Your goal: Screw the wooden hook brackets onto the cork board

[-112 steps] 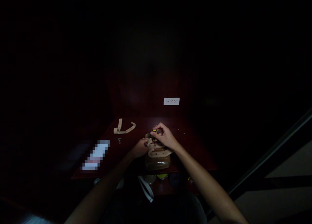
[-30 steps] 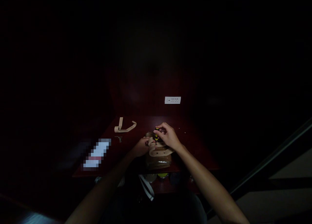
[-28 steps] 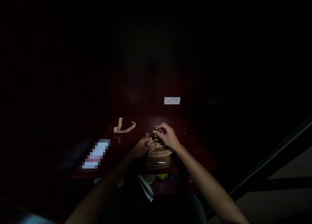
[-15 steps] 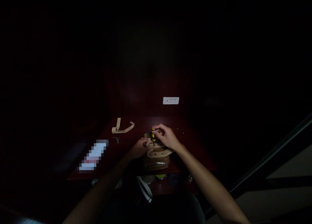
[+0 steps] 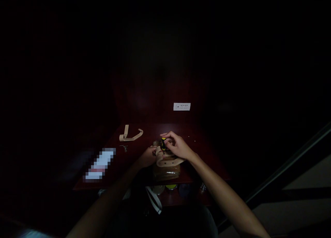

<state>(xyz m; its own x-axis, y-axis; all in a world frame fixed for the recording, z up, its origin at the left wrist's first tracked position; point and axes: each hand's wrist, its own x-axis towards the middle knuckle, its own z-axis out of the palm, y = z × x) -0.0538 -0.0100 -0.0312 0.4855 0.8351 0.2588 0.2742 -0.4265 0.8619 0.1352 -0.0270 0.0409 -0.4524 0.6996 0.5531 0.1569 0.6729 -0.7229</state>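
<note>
Nearest us, a pale strap [image 5: 153,200] hangs below the tabletop, and the containers behind it are too dim to name. On the table's near edge sits a taped brown package [image 5: 167,176], with bent wooden strips [image 5: 168,164] resting on it. Our left hand [image 5: 148,156] is bunched at their curled ends; we cannot tell whether those fingers pinch the wood. Our right hand [image 5: 178,145] pinches a yellow-and-black screwdriver [image 5: 163,143], held near upright over the far strip. We judge this to be the screw-turning step, calling for steady wood and a straight tip. The tip's contact and any screw under it are hard to see. Farther left lie thin screws [image 5: 125,148], then a spare wooden hook [image 5: 130,138].
</note>
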